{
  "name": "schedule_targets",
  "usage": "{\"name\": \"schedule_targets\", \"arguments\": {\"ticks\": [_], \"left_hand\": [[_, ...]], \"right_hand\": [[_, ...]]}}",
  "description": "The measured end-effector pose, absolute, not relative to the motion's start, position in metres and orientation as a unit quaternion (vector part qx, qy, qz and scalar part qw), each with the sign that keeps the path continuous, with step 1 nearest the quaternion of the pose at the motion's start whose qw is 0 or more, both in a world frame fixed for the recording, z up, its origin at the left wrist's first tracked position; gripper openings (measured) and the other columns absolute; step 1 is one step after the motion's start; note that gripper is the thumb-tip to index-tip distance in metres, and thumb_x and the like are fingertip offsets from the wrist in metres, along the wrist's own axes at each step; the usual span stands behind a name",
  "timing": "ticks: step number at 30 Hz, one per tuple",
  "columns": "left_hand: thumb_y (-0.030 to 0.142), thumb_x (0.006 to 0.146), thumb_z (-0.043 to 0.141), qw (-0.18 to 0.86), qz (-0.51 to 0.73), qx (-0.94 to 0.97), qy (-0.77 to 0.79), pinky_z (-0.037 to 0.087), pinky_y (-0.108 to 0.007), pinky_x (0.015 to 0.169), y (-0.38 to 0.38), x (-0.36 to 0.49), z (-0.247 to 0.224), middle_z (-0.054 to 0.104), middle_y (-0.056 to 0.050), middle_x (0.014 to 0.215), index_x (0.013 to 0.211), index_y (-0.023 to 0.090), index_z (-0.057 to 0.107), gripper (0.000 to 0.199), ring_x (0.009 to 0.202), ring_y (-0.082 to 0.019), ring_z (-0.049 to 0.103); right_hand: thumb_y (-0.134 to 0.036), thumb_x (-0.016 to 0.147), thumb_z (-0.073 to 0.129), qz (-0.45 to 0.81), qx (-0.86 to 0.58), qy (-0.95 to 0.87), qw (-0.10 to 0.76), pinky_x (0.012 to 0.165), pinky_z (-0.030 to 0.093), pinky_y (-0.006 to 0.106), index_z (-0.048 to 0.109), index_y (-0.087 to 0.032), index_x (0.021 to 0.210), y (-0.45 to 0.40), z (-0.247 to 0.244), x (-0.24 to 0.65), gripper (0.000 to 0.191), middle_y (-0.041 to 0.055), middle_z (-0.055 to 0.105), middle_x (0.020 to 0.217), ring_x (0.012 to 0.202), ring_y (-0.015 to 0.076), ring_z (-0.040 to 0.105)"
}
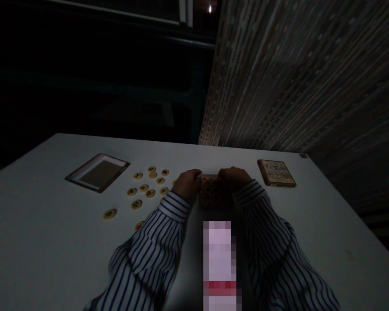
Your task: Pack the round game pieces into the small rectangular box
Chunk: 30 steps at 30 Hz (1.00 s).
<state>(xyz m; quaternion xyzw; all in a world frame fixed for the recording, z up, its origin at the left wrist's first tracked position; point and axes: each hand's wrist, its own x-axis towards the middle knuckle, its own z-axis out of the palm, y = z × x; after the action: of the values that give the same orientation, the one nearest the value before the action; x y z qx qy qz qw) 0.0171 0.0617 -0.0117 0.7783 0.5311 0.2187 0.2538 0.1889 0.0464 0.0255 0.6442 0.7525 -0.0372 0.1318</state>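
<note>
Block of rowed pieces (210, 193) held at its far corners — left grip (187, 183) and right grip (236, 178) closed on it; loose discs (150, 193) scattered leftward on white table (58, 242).

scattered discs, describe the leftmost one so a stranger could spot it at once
On the white table, look left of the left hand, where pale round discs lie scattered. Below the open tray in the picture, a dark-marked disc lies by itself. It sits farthest left of all the discs, apart from the main cluster.
</note>
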Motion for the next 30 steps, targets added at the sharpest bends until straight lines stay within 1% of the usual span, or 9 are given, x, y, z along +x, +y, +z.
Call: {"name": "schedule_targets", "arguments": {"ticks": [4, 9, 16, 21, 30], "left_hand": [[0.024, 0.075, 0.042, 0.246, 0.213, 0.781, 0.532, 0.040, -0.030, 0.085, 0.0616, 0.0174, -0.0105, 0.062, -0.009, 0.102, 0.102, 0.015, 0.058, 0.033, 0.096, -0.020, 0.055], [0.022, 0.075, 0.042, 0.248, 0.195, 0.782, 0.537, 0.040, -0.028, 0.085, 0.0622, 0.0179, -0.0105, 0.063, -0.005, 0.100, 0.101, 0.017, 0.058, 0.031, 0.094, -0.017, 0.055], [0.025, 0.076, 0.042, 0.247, 0.190, 0.785, 0.535, 0.041, -0.027, 0.083, 0.0632, 0.0175, -0.0112, 0.063, -0.006, 0.100, 0.100, 0.017, 0.059, 0.030, 0.094, -0.017, 0.055], [0.024, 0.076, 0.042, 0.242, 0.199, 0.785, 0.534, 0.041, -0.027, 0.083, 0.0622, 0.0178, -0.0106, 0.063, -0.006, 0.099, 0.099, 0.017, 0.059, 0.030, 0.093, -0.017, 0.055], [0.023, 0.075, 0.042, 0.253, 0.198, 0.785, 0.529, 0.041, -0.029, 0.082, 0.0622, 0.0167, -0.0094, 0.063, -0.005, 0.097, 0.098, 0.018, 0.060, 0.029, 0.092, -0.017, 0.056]], "right_hand": [[-0.036, 0.080, 0.037, -0.030, 0.645, 0.752, 0.133, 0.067, 0.044, 0.032, 0.057, -0.021, 0.101, 0.0453, 0.0264, 0.1872, 0.033, 0.0124, 0.062, 0.094, 0.085, 0.0238, 0.058], [-0.036, 0.080, 0.037, -0.021, 0.645, 0.750, 0.145, 0.068, 0.044, 0.032, 0.057, -0.022, 0.102, 0.0445, 0.0273, 0.1857, 0.033, 0.0115, 0.062, 0.094, 0.086, 0.0229, 0.058], [-0.037, 0.079, 0.038, -0.022, 0.643, 0.752, 0.144, 0.067, 0.045, 0.033, 0.058, -0.023, 0.102, 0.0467, 0.0258, 0.1877, 0.034, 0.0114, 0.062, 0.094, 0.086, 0.0241, 0.058], [-0.035, 0.078, 0.039, -0.019, 0.643, 0.751, 0.148, 0.067, 0.044, 0.033, 0.058, -0.024, 0.103, 0.0458, 0.0266, 0.1873, 0.033, 0.0110, 0.062, 0.095, 0.086, 0.0235, 0.058], [-0.038, 0.078, 0.039, -0.025, 0.634, 0.760, 0.141, 0.067, 0.044, 0.033, 0.060, -0.025, 0.100, 0.0488, 0.0225, 0.1894, 0.033, 0.0096, 0.063, 0.092, 0.085, 0.0238, 0.058]]}}
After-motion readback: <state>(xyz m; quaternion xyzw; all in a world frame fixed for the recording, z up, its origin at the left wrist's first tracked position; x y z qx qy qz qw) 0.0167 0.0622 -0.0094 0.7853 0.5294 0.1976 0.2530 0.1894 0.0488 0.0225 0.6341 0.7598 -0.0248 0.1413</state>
